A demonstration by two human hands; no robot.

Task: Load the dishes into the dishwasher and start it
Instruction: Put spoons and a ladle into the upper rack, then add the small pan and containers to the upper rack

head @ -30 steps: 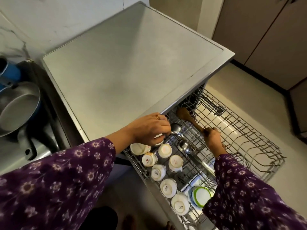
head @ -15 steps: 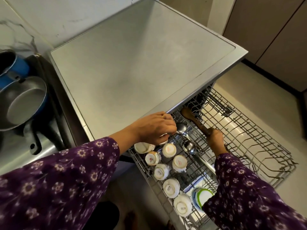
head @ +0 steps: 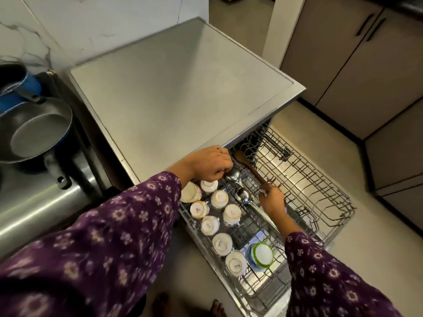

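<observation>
1. While the upper rack (head: 320,202) stands pulled out of the dishwasher (head: 183,88), loading is the step in hand.
2. The right hand (head: 272,200) grasps the handle of the wooden spoon (head: 248,164), which lies in the rack beside two steel ladles (head: 233,175).
3. The left hand (head: 206,164) curls above the upturned cups (head: 219,197); what it grasps, I cannot tell.
4. Next, I judge, the wooden spoon must lie flat and be released.

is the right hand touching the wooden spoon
Touching: the head view shows the right hand gripping the wooden spoon by its handle end.
</observation>
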